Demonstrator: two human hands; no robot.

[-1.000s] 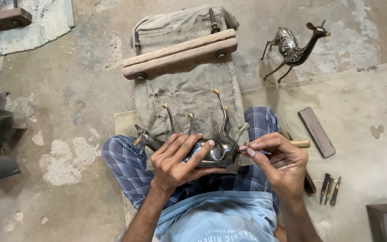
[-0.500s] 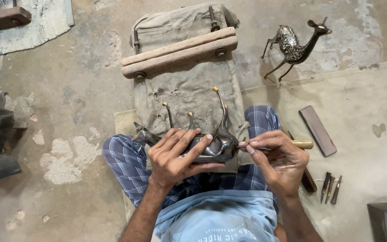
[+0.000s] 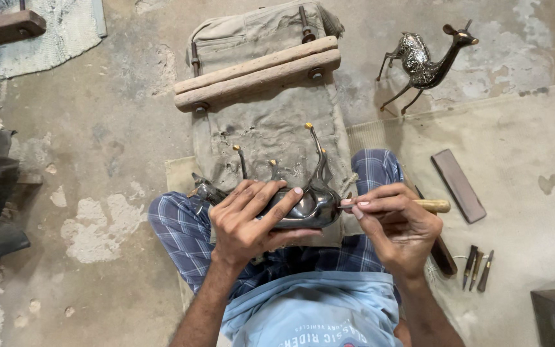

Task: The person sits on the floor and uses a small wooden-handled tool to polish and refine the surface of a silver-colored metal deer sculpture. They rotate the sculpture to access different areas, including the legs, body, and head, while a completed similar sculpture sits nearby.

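A dark metal deer figurine (image 3: pixel 303 205) lies on its back across my lap, its thin legs pointing up and away. My left hand (image 3: pixel 248 222) is wrapped over its body and grips it. My right hand (image 3: pixel 396 222) pinches a small engraving tool with a wooden handle (image 3: pixel 435 205), and the tool's tip touches the rear end of the figurine. I sit cross-legged in blue checked trousers.
A wooden clamp (image 3: pixel 258 72) lies on a canvas bag (image 3: pixel 271 128) ahead of me. A finished decorated deer figurine (image 3: pixel 425 61) stands at the upper right. A flat sharpening stone (image 3: pixel 458 185) and several small chisels (image 3: pixel 476 266) lie on the right.
The figurine has shifted slightly in my left hand. My right hand stays at its rear end with the tool.
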